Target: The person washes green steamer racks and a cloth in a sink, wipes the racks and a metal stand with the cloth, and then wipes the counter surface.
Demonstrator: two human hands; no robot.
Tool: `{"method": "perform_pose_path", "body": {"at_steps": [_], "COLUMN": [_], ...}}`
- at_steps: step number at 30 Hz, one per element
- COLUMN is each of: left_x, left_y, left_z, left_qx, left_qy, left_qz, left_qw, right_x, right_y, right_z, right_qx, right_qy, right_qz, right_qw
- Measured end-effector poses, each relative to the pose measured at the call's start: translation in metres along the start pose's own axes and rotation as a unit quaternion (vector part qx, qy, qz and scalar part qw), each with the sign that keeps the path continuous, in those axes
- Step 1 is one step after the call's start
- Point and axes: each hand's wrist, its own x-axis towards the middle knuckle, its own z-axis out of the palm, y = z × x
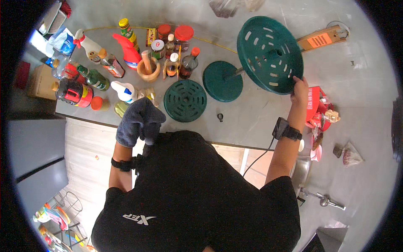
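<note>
My R hand (pixel 299 90) is gripping the rim of the green slotted tray (pixel 268 44) at its lower R edge; tray's tilted, upper R of centre in the frame. My L hand (pixel 133 129) is wrapped in a dark grey cloth (pixel 150 119), L of centre & well apart from the tray; fingers hidden, so can't tell if they're closed. A metal pole (pixel 235 74) runs from the round green base (pixel 221 88), upper centre, to behind the tray; can't tell if they're fixed together. IMO a one-sided hold has lots of leverage, so firm grip, no sideways yanks, or the base could tip. Cloth hand would support best under the opp. rim, fabric snug, as loose ends could snag in the slots. Slotted green disc (pixel 185 110) lies flat mid-frame, w/ a small black fitting (pixel 220 118) to its lower R, prob. easy to knock, so mind the sleeves. Red spray bottle (pixel 131 56) & wooden mortar (pixel 148 76) crowd upper L; wooden slicer (pixel 302 43) pokes out behind the tray, upper R, so small moves only.
</note>
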Motion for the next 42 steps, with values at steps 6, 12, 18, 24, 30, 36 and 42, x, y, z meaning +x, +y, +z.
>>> {"method": "perform_pose_path", "body": {"at_steps": [6, 12, 18, 24, 30, 36, 42], "left_x": [0.01, 0.031, 0.037, 0.029, 0.032, 0.026, 0.026], "left_y": [-0.003, -0.03, -0.024, -0.008, -0.011, -0.013, -0.016], "left_z": [0.016, 0.0, 0.004, 0.016, 0.016, 0.023, 0.019], "left_qx": [-0.091, -0.051, -0.024, 0.068, 0.102, -0.065, -0.008], "left_qy": [0.027, -0.012, -0.032, -0.019, -0.046, 0.017, 0.017], "left_qz": [0.012, 0.034, 0.021, 0.063, 0.114, 0.043, 0.051], "left_qw": [0.995, 0.998, 0.999, 0.996, 0.987, 0.997, 0.999], "right_x": [0.014, 0.011, 0.019, -0.034, 0.004, 0.023, 0.025], "right_y": [0.026, 0.036, 0.036, -0.054, -0.063, -0.066, -0.062], "right_z": [-0.003, 0.004, -0.001, 0.043, 0.066, 0.101, 0.107], "right_qx": [0.003, 0.028, -0.292, -0.42, -0.42, -0.541, -0.551], "right_qy": [0.001, 0.022, 0.062, -0.117, -0.338, -0.395, -0.394], "right_qz": [0.127, 0.152, -0.1, -0.39, -0.277, -0.358, -0.376], "right_qw": [0.992, 0.988, 0.949, 0.811, 0.796, 0.651, 0.633]}}
